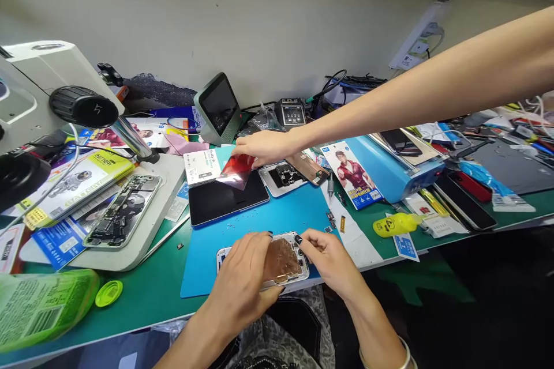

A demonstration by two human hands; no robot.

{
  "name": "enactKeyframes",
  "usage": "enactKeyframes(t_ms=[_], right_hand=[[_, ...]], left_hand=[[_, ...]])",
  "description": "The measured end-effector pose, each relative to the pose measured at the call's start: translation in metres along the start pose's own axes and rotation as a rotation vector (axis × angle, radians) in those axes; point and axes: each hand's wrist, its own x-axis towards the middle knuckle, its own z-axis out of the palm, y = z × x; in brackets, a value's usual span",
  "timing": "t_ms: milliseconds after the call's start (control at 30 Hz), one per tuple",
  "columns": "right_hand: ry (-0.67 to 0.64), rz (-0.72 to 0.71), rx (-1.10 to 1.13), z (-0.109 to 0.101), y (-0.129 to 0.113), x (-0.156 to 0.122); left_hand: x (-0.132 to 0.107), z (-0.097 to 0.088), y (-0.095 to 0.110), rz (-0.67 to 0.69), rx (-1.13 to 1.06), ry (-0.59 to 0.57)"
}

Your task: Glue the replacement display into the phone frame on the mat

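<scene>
Lying at the lower centre of the frame, an opened white smartphone with a coppery shield plate over its inside (277,262) is kept flat on the blue work mat (277,216) at the near edge of the green tabletop (142,294), close to the body, so that both hands can bear on it from above. The left hand (242,277) is laid over the phone's left half, its fingers spread narrowly and pressed down, seemingly to stop the casing from sliding. The right hand (326,253) is set at the phone's upper right corner, its dark-nailed fingers (298,238) pinched together at the rim; whether anything small is gripped between them cannot be told.

Across the upper middle of the frame, another person's bare arm (433,89) is stretched in from the right, and its hand (264,147) holds a red translucent film (237,172) by one edge, hanging over a dark tablet with a black glass face (227,199). A second stripped phone frame with exposed boards (121,210) is parked on the white microscope base (147,230) at the left. A yellow squeeze bottle (398,223) lies on its side at the right.
</scene>
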Motion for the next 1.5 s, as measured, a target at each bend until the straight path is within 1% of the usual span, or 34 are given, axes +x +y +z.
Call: enactKeyframes(t_ms=[100,267,467,633,800,933,1067,1167,1300,1500], right_hand=[[-0.038,0.001,0.037,-0.001,0.0,-0.003],[-0.098,0.005,0.028,-0.005,-0.001,-0.002],[-0.089,0.017,0.048,-0.005,-0.002,0.002],[-0.073,0.041,0.116,-0.005,-0.002,0.003],[-0.121,0.074,0.185,-0.009,-0.002,0.003],[-0.143,0.094,0.171,-0.012,-0.006,0.004],[-0.219,0.148,0.164,-0.016,-0.011,0.001],[-0.24,0.176,0.175,-0.018,-0.015,-0.001],[-0.239,0.172,0.168,-0.017,-0.018,-0.001],[-0.169,0.13,0.105,-0.017,-0.019,0.001]], left_hand=[[-0.001,0.001,-0.001,0.013,0.002,0.007],[-0.002,-0.002,-0.003,0.038,0.025,0.015],[0.0,-0.006,-0.004,0.035,0.034,0.016],[0.001,-0.006,0.001,0.052,0.038,0.015],[-0.001,-0.006,0.006,0.095,0.059,0.025],[-0.003,-0.008,0.006,0.122,0.075,0.019],[-0.005,-0.011,0.007,0.117,0.115,0.027],[-0.005,-0.014,0.009,0.114,0.151,0.055],[-0.002,-0.019,0.011,0.121,0.176,0.065],[0.0,-0.02,0.012,0.125,0.165,0.034]])
